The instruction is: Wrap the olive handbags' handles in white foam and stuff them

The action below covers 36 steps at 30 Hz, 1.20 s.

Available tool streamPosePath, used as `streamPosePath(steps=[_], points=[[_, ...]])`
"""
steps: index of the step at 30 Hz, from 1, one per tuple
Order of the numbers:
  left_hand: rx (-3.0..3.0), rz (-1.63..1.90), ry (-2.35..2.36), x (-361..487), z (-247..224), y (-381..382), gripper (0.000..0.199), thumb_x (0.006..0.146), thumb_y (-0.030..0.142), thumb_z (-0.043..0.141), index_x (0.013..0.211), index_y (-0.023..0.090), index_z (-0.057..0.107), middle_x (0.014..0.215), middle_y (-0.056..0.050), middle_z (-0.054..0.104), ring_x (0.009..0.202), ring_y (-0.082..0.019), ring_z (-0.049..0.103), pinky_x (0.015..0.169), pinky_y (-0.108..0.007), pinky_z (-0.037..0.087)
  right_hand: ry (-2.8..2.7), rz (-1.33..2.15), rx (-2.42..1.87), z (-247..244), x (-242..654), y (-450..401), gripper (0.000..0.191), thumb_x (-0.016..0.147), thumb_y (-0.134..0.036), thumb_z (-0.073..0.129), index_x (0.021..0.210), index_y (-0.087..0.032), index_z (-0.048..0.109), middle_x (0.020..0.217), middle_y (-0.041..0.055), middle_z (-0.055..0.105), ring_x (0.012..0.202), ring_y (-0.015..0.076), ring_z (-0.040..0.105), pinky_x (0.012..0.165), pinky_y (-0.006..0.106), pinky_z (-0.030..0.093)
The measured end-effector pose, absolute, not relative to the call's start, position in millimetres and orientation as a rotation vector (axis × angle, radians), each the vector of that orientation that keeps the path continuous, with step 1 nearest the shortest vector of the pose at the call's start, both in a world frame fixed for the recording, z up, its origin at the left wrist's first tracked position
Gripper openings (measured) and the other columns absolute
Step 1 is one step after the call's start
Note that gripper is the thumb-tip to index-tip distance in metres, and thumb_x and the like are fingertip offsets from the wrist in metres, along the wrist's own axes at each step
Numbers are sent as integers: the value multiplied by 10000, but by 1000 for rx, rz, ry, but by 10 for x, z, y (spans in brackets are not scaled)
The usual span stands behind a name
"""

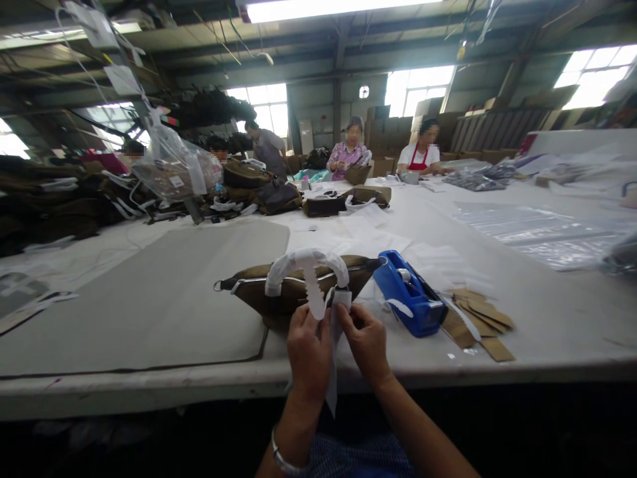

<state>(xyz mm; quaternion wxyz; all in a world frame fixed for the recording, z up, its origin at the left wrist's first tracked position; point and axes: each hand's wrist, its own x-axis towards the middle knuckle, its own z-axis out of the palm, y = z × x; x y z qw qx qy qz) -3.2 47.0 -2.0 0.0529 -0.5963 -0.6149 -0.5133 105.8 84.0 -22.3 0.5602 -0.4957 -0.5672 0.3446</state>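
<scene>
A dark olive-brown handbag point(249, 295) with a silver zip and end rings stands at the table's front edge. Its curved handle point(283, 271) is wrapped in white paper. My left hand point(309, 348) is closed at the lower end of a wavy-edged white strip point(313, 292), which hangs down from the handle's top. Close beside it, my right hand point(368, 338) pinches a white paper strip point(341, 299) at the handle's right base. That strip's tail hangs between my wrists. Fingertips of both hands are partly hidden.
A blue tape dispenser point(408, 292) stands right of the bag, with brown card pieces point(480, 315) beyond it. A grey sheet point(199, 299) covers the left side. Further back lie more bags point(368, 197) and clear plastic sheets point(542, 229). Several people are across the table.
</scene>
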Motion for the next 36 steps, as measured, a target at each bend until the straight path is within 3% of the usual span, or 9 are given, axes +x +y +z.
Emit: streamPosePath(steps=[4, 6, 15, 20, 24, 29, 33, 36], points=[[-1771, -1623, -1959, -25, 94, 409, 212, 925, 300, 683, 1091, 174, 722, 914, -63, 755, 811, -224, 721, 780, -331, 568, -1334, 786, -1159, -232, 1055, 832, 385, 878, -536, 665, 818, -164, 744, 589, -19, 568, 549, 120, 493, 535, 227, 382], [-1799, -1660, -1968, 13, 103, 398, 216, 917, 289, 696, 1107, 186, 713, 931, -49, 770, 778, -202, 729, 761, -309, 572, -1321, 783, -1144, -240, 1045, 827, 382, 880, -532, 663, 812, -165, 744, 593, -15, 582, 550, 122, 505, 537, 227, 392], [-1824, -1610, -1845, 67, -27, 446, 207, 929, 205, 681, 1133, 194, 716, 1078, -69, 792, 939, -216, 767, 877, -329, 600, -1290, 888, -1048, -335, 1018, 787, 368, 933, -507, 606, 847, -173, 735, 592, -8, 637, 511, 135, 570, 527, 229, 454], [-1904, -1466, -1734, 128, -58, 419, 299, 990, 150, 545, 1256, 185, 678, 1138, -98, 779, 983, -234, 755, 897, -363, 607, -1325, 887, -1022, -340, 1008, 797, 346, 918, -493, 622, 850, -173, 734, 670, 11, 690, 590, 150, 604, 582, 235, 479], [-1946, -1660, -1811, 188, -35, 372, 354, 997, 135, 485, 1298, 206, 656, 1242, -98, 744, 1119, -232, 722, 973, -354, 581, -1244, 1005, -1041, -289, 1016, 817, 394, 885, -555, 658, 845, -168, 725, 685, 19, 684, 593, 150, 597, 553, 234, 470], [-1894, -2080, -2114, -21, 114, 309, 377, 987, 313, 558, 1354, 235, 594, 1146, -74, 773, 988, -223, 758, 884, -337, 601, -1211, 1084, -1063, -194, 1068, 826, 461, 887, -590, 640, 698, -171, 662, 529, -28, 526, 483, 113, 470, 484, 231, 385], [-1868, -2159, -2273, -183, 158, 337, 375, 917, 437, 641, 1178, 176, 704, 1130, -113, 765, 1058, -273, 718, 940, -378, 554, -1190, 1148, -1035, -165, 1074, 809, 517, 882, -605, 638, 591, -183, 565, 477, -42, 453, 462, 103, 431, 479, 235, 353], [-2151, -2352, -2516, -140, 121, 374, 451, 882, 531, 658, 1089, 137, 730, 996, -122, 783, 902, -263, 733, 782, -328, 568, -1166, 1186, -1014, -188, 1083, 812, 502, 879, -594, 650, 605, -181, 574, 489, -45, 454, 464, 99, 420, 480, 236, 343]])
